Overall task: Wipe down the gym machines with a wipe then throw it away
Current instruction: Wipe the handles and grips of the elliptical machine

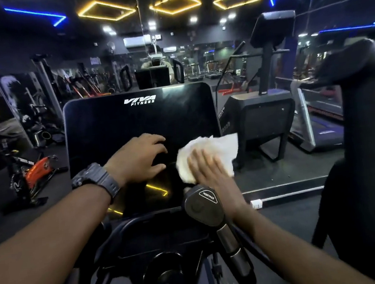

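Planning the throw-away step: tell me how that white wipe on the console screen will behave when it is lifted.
The wipe is probably floppy: it lies creased and bunched under the flat right hand. It looks thin, so likely very light and apt to droop or flutter. Its free corner already hangs past the screen edge, so it would likely crumple easily into a ball.

I stand in a commercial gym, dim and lit by yellow hexagon lights (pixel 174 3) and blue strips on a dark ceiling. Before me is a cardio machine's black console (pixel 121 130) marked "VIVA FITNESS". An exercise bike (pixel 31 173) sits at left, a stair climber (pixel 263 111) and a treadmill (pixel 317 118) at right. A far wall mirror (pixel 196 56) reflects further rows of equipment.
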Demonstrator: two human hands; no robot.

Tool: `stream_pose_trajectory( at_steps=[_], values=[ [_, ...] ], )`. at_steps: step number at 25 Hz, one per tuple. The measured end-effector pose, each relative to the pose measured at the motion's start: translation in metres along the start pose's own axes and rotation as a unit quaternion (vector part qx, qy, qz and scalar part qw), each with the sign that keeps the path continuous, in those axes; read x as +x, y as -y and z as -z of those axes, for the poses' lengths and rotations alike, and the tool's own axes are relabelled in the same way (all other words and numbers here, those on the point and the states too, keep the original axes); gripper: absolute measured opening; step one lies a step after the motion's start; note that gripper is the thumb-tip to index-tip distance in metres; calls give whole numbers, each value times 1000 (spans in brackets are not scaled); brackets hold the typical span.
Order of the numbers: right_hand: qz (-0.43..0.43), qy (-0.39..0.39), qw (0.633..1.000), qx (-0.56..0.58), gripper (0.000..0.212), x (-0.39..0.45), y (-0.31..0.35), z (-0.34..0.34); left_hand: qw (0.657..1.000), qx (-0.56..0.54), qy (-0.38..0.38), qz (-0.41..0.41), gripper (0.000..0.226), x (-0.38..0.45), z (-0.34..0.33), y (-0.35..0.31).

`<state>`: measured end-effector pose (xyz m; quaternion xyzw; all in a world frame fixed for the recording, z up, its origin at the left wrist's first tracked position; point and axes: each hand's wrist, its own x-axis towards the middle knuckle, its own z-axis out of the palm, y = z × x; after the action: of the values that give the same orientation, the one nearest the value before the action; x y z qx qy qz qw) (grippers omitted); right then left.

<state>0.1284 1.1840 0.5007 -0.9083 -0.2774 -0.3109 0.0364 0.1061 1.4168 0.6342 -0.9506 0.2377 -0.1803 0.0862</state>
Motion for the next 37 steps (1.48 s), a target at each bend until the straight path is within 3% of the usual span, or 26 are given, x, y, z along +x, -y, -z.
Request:
stream_pose_trajectory(
  at_steps=[2, 3, 6, 7, 11, 12, 13, 16, 17, 18, 21, 23, 26, 29, 31, 32, 35, 37],
  values=[
    [115, -11, 993, 37, 60, -55, 5, -6, 997, -45, -68, 14, 46, -2, 0, 5],
    [117, -48, 990, 62, 52, -63, -4, -2, 996, -49, -75, 24, 49, -3, 0, 7],
    [-61, -42, 995, 67, 67, 11, -19, 26, 998, -21, -13, 52, 64, 0, -8, 10],
    [-69, -36, 995, 55, 69, 32, -15, 22, 998, -14, 2, 63, 66, 1, -11, 9],
    [62, 54, 981, 176, 53, -15, 3, -8, 997, 5, 1, 75, 67, 1, -12, 7],
    [76, 60, 977, 190, 47, -29, -7, 0, 997, 8, 0, 75, 66, 2, -11, 6],
    [67, 13, 981, 179, 39, -20, -21, 5, 997, 9, 3, 76, 65, 2, -10, 5],
    [-93, -28, 990, 106, 76, 79, -33, 40, 996, 1, 9, 84, 63, 2, -6, 1],
    [-107, -27, 991, 72, 81, 106, -24, 44, 996, -2, 5, 87, 63, 2, -5, 1],
    [-85, -13, 994, 63, 82, 115, -8, 45, 996, 0, -1, 86, 63, 2, -4, 1],
    [94, 13, 995, 25, 77, 55, 13, 19, 996, 12, -8, 90, 58, 0, -1, 0],
    [25, 13, 997, 67, 75, 36, -12, 26, 995, 13, -10, 100, 56, -1, -2, 2],
    [-144, -20, 985, 97, 80, 117, -40, 48, 995, 13, -2, 102, 60, 1, -4, 1],
    [-74, -14, 996, 56, 80, 157, -12, 52, 993, 24, -16, 115, 61, 1, -7, 0],
    [29, -4, 999, 30, 75, 113, 2, 35, 991, 18, -36, 126, 58, 1, -5, 2],
    [29, -7, 999, 34, 73, 91, -10, 32, 991, 17, -36, 131, 56, 0, -5, 1],
    [-161, -31, 983, 83, 79, 135, -49, 54, 990, 20, -30, 134, 55, -2, -4, -1],
    [-140, -20, 986, 89, 85, 188, -32, 73, 990, 21, -33, 136, 53, 0, -4, 2]
  ],
)
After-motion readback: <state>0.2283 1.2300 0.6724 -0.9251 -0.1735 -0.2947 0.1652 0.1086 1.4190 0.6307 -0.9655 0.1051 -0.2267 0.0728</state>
